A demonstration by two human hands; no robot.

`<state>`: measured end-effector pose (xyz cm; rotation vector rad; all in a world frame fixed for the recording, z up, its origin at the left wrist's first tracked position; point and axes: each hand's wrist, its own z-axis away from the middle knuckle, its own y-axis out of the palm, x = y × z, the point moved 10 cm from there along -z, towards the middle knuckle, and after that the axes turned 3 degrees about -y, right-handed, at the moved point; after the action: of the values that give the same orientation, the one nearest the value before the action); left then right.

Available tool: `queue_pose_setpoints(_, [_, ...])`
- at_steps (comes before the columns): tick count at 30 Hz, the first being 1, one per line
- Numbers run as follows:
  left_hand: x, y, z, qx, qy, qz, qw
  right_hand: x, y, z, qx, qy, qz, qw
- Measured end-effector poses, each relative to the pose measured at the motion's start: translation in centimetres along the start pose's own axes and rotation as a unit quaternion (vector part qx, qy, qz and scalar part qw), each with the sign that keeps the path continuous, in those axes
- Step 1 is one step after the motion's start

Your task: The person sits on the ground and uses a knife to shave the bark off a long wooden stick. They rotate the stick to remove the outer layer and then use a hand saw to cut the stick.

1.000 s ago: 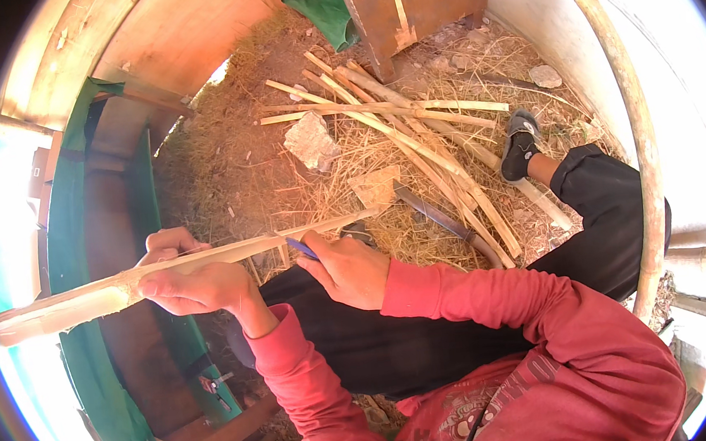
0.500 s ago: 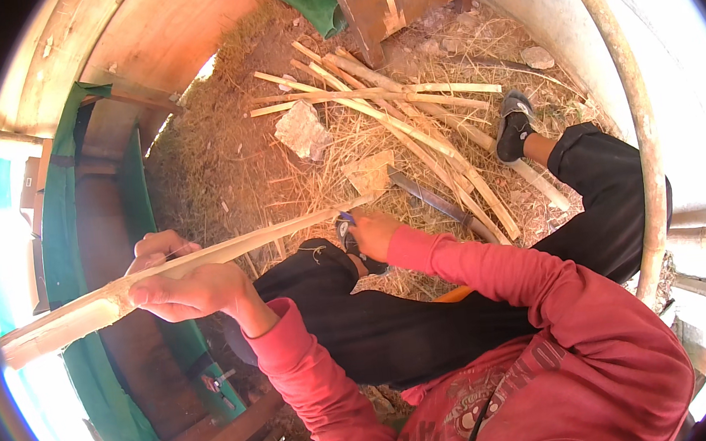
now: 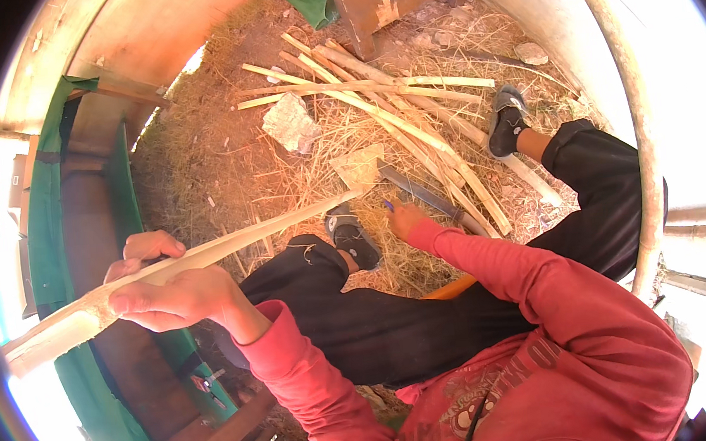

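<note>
My left hand (image 3: 172, 289) is closed around a long pale split-bamboo strip (image 3: 242, 237), thumb below and fingers curled over it. The strip slants from the left edge to the middle, where its far tip meets or overlaps a flat wooden piece (image 3: 359, 168) on the ground. My right hand (image 3: 407, 219) is closed on a small blue object (image 3: 388, 206), of which only a bit shows; its kind is hidden by the fingers. It is apart from the strip, just right of its tip. Beyond the right hand lies a dark-bladed machete (image 3: 421, 188).
Several split bamboo strips (image 3: 386, 118) lie crossed on straw-strewn ground, beside a pale rock (image 3: 291, 124). A brown wooden panel (image 3: 402, 1) stands at the back. An upright pole (image 3: 640, 123) is at right, a green-clothed frame (image 3: 49, 236) at left. My shoes (image 3: 352, 235) flank the pile.
My right hand has moved right, away from the strip's tip, with the blue object still in it. My left hand keeps its grip on the strip. The whole view has shifted slightly.
</note>
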<state>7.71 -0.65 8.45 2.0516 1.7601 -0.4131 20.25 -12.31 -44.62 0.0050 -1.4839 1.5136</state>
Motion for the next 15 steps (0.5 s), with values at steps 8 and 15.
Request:
queue_pose_setpoints(8, [0.5, -0.7, -1.5, 0.002, -0.038, 0.042, 0.998, 15.5, -17.7, 3.1, -0.142, -0.159, -0.350, 0.912])
queue_pose_setpoints(15, [0.5, 0.6, -4.3, 0.035, -0.137, 0.117, 0.983, 19.3, -23.7, 8.2, -0.315, -0.311, -0.172, 0.880])
